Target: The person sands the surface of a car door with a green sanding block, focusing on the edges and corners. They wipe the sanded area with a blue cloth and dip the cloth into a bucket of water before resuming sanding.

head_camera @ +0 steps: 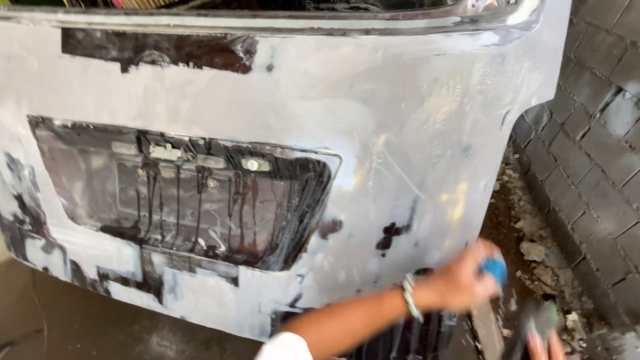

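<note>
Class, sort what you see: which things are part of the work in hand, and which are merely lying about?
In use:
- left hand, blurred
- blue pad in it
- grey-coated car panel
- right hand with a dark object, too blurred to name

Lying about:
- rubble
- paving blocks

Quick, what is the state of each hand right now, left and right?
Left hand: closed on a blue pad, pressed against the car panel.
Right hand: mostly out of frame and blurred, seems to grip a dark object; cannot tell for sure.
</note>
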